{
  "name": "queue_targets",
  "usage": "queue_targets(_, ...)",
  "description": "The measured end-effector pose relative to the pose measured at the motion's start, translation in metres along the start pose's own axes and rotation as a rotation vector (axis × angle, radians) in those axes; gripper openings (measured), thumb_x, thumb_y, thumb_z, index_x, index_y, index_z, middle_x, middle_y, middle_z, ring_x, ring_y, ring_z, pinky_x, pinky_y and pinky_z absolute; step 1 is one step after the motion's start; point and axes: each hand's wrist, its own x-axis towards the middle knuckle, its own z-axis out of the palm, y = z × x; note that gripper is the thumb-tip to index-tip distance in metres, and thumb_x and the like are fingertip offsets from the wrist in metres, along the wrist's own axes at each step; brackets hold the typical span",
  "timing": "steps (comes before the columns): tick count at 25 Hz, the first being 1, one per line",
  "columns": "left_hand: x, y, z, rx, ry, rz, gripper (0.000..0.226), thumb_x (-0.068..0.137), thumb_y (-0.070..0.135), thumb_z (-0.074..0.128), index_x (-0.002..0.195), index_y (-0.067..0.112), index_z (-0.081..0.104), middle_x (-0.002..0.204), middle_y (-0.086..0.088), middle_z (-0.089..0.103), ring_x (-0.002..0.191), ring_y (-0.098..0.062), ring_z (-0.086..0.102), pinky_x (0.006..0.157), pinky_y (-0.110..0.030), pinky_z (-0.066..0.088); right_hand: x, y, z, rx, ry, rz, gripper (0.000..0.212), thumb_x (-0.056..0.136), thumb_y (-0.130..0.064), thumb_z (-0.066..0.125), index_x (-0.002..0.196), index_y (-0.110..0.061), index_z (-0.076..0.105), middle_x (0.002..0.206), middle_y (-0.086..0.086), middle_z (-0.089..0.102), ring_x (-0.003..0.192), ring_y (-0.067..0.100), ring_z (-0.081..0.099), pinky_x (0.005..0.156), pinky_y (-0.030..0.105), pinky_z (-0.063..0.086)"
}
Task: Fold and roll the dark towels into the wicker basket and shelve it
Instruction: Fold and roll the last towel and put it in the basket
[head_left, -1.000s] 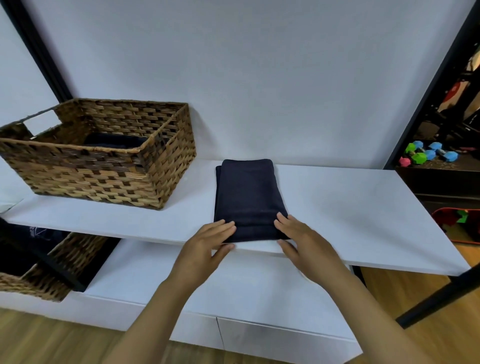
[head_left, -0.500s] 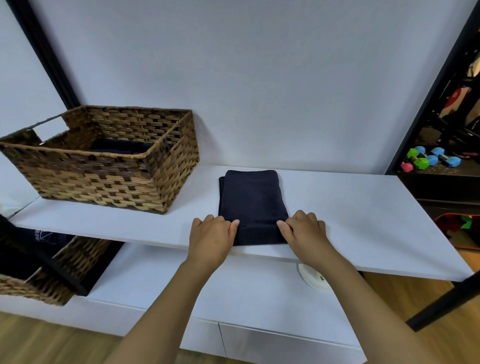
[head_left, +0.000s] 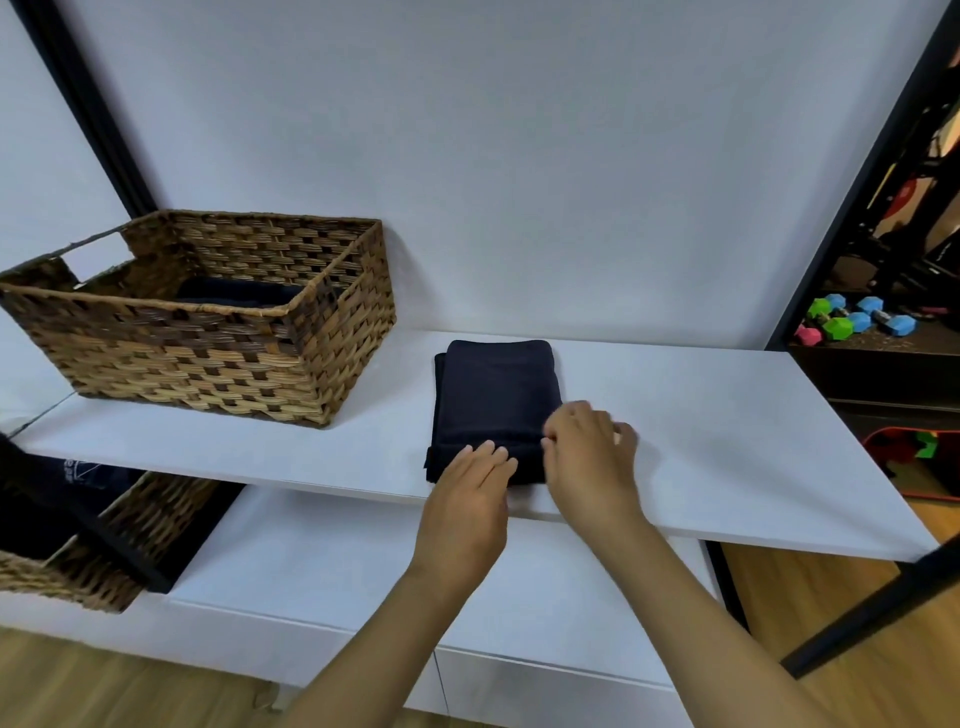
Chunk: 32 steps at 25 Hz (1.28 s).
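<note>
A folded dark towel (head_left: 497, 400) lies on the white shelf (head_left: 727, 441), right of the wicker basket (head_left: 208, 332) and apart from it, its near end at the shelf's front edge. That near end is bunched into a low roll. The left hand (head_left: 467, 499) rests with straight fingers on the roll's near left part. The right hand (head_left: 589, 457) sits at the roll's right end, fingers curled over the cloth; it is blurred, so how firmly it grips cannot be told. The basket stands at the shelf's far left against the wall, with another dark towel (head_left: 234, 293) inside. A second basket (head_left: 88, 561) shows below on the left. Coloured dumbbells (head_left: 852, 322) lie far right.
</note>
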Motion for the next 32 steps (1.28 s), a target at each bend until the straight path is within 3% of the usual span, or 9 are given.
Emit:
queue_targets(5, 0.011, -0.023, -0.016, -0.134, -0.075, -0.011, 0.034, 0.093, 0.01, 0.063, 0.126, 0.014, 0.069, 0.128, 0.001, 0.069, 0.124, -0.014, 0.061, 0.115, -0.031, 0.04, -0.037, 0.003, 0.028, 0.124, -0.083, -0.321, 0.049, 0.103, -0.025, 0.034, 0.149, -0.012, 0.045, 0.156, 0.002, 0.043, 0.148, 0.018, 0.031, 0.122, 0.026, 0.008)
queue_targets(9, 0.009, -0.046, -0.026, -0.187, -0.093, -0.108, 0.031, 0.092, 0.02, 0.073, 0.122, 0.015, 0.067, 0.116, 0.006, 0.065, 0.111, -0.009, 0.056, 0.097, -0.025, 0.05, -0.028, 0.041, 0.011, 0.195, -0.125, -0.145, 0.05, 0.1, -0.037, 0.057, 0.148, -0.026, 0.047, 0.155, -0.013, 0.04, 0.146, 0.007, 0.032, 0.114, 0.02, 0.024)
queue_targets(13, 0.016, -0.054, -0.026, -0.144, -0.124, -0.167, 0.03, 0.097, 0.037, 0.061, 0.12, 0.017, 0.065, 0.107, 0.009, 0.062, 0.099, -0.009, 0.05, 0.084, -0.024, 0.046, -0.017, 0.052, 0.004, 0.13, -0.089, -0.089, 0.041, 0.097, -0.042, 0.06, 0.133, -0.024, 0.058, 0.129, -0.008, 0.059, 0.12, 0.016, 0.048, 0.1, 0.028, 0.043)
queue_targets(18, 0.03, -0.036, -0.032, 0.068, -0.152, -0.282, 0.04, 0.104, 0.046, 0.033, 0.092, 0.022, 0.062, 0.086, 0.009, 0.058, 0.084, -0.017, 0.049, 0.081, -0.031, 0.034, -0.001, 0.043, 0.002, 0.052, -0.214, -0.035, 0.031, 0.105, -0.045, 0.036, 0.116, -0.024, 0.055, 0.113, -0.005, 0.045, 0.11, 0.022, 0.041, 0.095, 0.033, 0.031)
queue_targets(21, 0.05, -0.03, -0.037, 0.235, -0.305, -0.433, 0.053, 0.105, 0.044, 0.016, 0.07, 0.023, 0.049, 0.07, 0.008, 0.053, 0.08, -0.02, 0.049, 0.084, -0.036, 0.034, 0.012, 0.037, -0.004, 0.048, -0.326, 0.041, 0.046, 0.103, -0.055, 0.026, 0.084, -0.023, 0.053, 0.098, -0.004, 0.047, 0.103, 0.024, 0.04, 0.092, 0.038, 0.031)
queue_targets(23, 0.062, -0.028, -0.04, 0.296, -0.385, -0.522, 0.05, 0.107, 0.042, 0.02, 0.072, 0.021, 0.049, 0.078, 0.006, 0.053, 0.088, -0.02, 0.05, 0.089, -0.039, 0.033, 0.024, 0.03, -0.009, 0.032, -0.379, 0.108, 0.056, 0.101, -0.062, 0.025, 0.069, -0.021, 0.048, 0.087, -0.003, 0.046, 0.101, 0.025, 0.039, 0.093, 0.042, 0.032)
queue_targets(26, 0.066, -0.022, -0.035, 0.301, -0.21, -0.446, 0.009, 0.101, 0.021, 0.048, 0.092, 0.025, 0.05, 0.093, 0.006, 0.048, 0.093, -0.021, 0.047, 0.083, -0.038, 0.032, 0.039, 0.023, -0.011, -0.033, -0.452, 0.191, 0.061, 0.098, -0.068, 0.027, 0.074, -0.019, 0.056, 0.088, -0.003, 0.047, 0.104, 0.025, 0.038, 0.098, 0.046, 0.031)
queue_targets(28, 0.052, -0.012, -0.02, 0.252, -0.064, -0.236, 0.031, 0.078, -0.003, 0.064, 0.095, 0.022, 0.057, 0.09, 0.004, 0.052, 0.086, -0.022, 0.05, 0.082, -0.036, 0.035, 0.045, 0.019, -0.007, -0.078, -0.4, 0.225, 0.053, 0.098, -0.066, 0.033, 0.09, -0.02, 0.057, 0.1, -0.002, 0.048, 0.109, 0.026, 0.041, 0.099, 0.048, 0.032)
queue_targets(32, 0.018, -0.009, -0.001, 0.066, 0.045, -0.09, 0.032, 0.086, 0.016, 0.072, 0.117, 0.011, 0.067, 0.112, -0.001, 0.065, 0.108, -0.021, 0.057, 0.111, -0.045, 0.039, 0.038, 0.007, 0.015, -0.049, -0.01, -0.051, 0.009, 0.097, -0.017, 0.053, 0.104, -0.017, 0.059, 0.108, 0.004, 0.053, 0.101, 0.031, 0.051, 0.089, 0.043, 0.037)
